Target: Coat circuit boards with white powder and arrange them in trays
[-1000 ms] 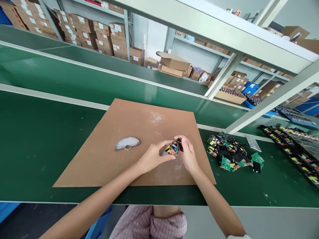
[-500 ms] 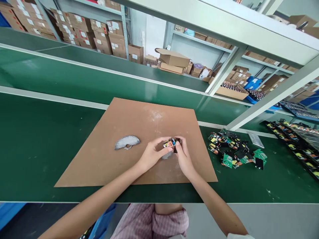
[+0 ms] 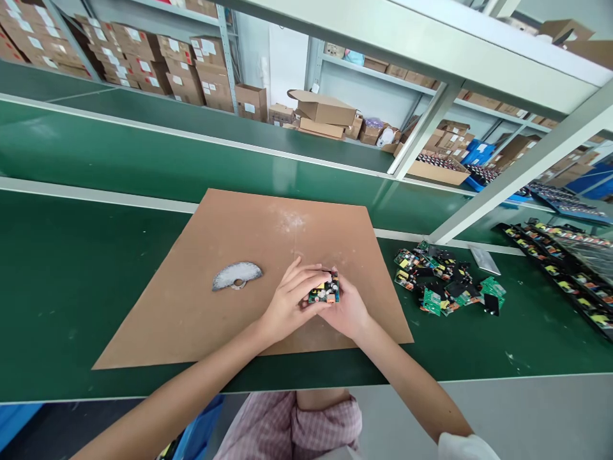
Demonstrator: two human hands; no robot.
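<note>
hands, a bare pair, hold one small circuit board (image 3: 325,292) low over a brown cardboard sheet (image 3: 177,319) laid on a green surface (image 3: 71,287). the left hand (image 3: 283,310) has its fingers (image 3: 306,281) bent over the board's left side with little gap between them, the thumb along the near edge; the right hand (image 3: 350,310) cups the board's right side, closed about it, though most of its fingertips are hidden and how firmly they press cannot be told.

the board, its crowded component side in view, looks light and stiff and not likely to slip; the raised parts look fragile, so the edges seem the safest place to take hold, with little squeeze on top.

by count: one board in the hands; one cardboard sheet beneath them; one grey half-disc (image 3: 246,271) lying on the sheet to the left. right of the sheet sits one heap of boards (image 3: 440,281), overlapping too much for a sure tally. one silvery packet (image 3: 485,260) lies near the heap, and black trays (image 3: 564,262) of parts line the far right, their number unclear.
</note>
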